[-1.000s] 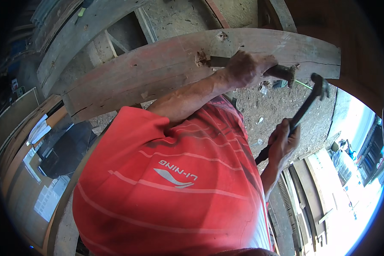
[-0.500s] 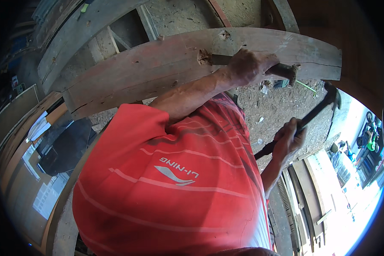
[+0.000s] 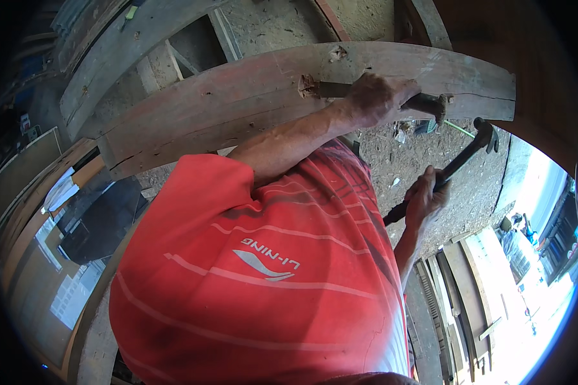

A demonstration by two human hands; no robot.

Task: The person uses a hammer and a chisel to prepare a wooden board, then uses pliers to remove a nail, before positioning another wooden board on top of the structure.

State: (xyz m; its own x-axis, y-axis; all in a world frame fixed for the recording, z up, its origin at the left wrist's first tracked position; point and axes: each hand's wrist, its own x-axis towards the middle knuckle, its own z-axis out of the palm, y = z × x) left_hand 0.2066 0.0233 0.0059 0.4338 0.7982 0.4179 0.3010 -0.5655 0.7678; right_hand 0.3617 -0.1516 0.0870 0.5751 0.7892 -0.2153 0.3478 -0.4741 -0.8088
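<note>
Chisel [image 3: 335,90] runs along the plank [image 3: 237,93], tip by a hole [image 3: 307,86]; on my remote feed, left hand [image 3: 380,99] clenches it, likely for steadiness. Right hand [image 3: 425,197] grips hammer [image 3: 462,158] mid-handle, head clear of chisel, maybe for swing room. Ground [image 3: 392,167] beyond.

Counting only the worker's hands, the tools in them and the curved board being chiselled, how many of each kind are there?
Hands (left hand, right hand): 2
Claw hammer: 1
Chisel: 1
Curved board: 1
Total: 5
</note>
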